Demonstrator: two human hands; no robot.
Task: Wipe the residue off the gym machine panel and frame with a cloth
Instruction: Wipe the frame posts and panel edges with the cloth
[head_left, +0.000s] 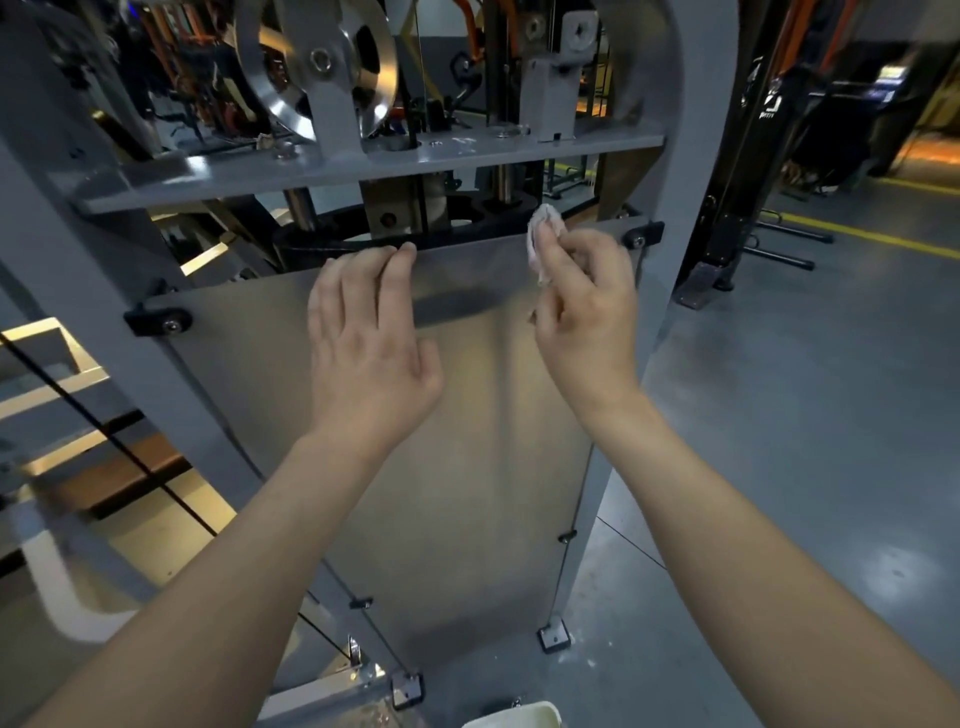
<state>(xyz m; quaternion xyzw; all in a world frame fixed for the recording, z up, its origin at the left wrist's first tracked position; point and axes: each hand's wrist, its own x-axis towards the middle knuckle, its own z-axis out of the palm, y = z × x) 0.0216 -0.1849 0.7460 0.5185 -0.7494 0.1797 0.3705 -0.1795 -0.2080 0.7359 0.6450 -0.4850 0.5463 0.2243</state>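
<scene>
Head view showed a grey gym machine frame (696, 130) rising from a gym floor, with a broad brushed-metal panel (467, 467) fixed across its front. The person's left hand (363, 343) lay flat on the panel, its fingers (395, 254) straight and relaxed, the tips reaching the panel's top edge. To the right of those fingertips, the right hand (587, 301) had its fingers curled, pinching a small crumpled white cloth (543, 234). The cloth stuck out just above the right fingers and touched the panel's top edge. A black corner clamp (640, 238) with a bolt sat just right of the right knuckles.

The step appeared to be wiping the top edge near that corner. Any residue was too faint to make out. Doing it well probably called for the flat left hand to brace the thin sheet. The right fingers would press the cloth firmly in short overlapping strokes towards the clamp. Such a small wad would likely soil quickly, so turning it to a clean face seemed wise, as did care along the sheet's bare edge.
</scene>
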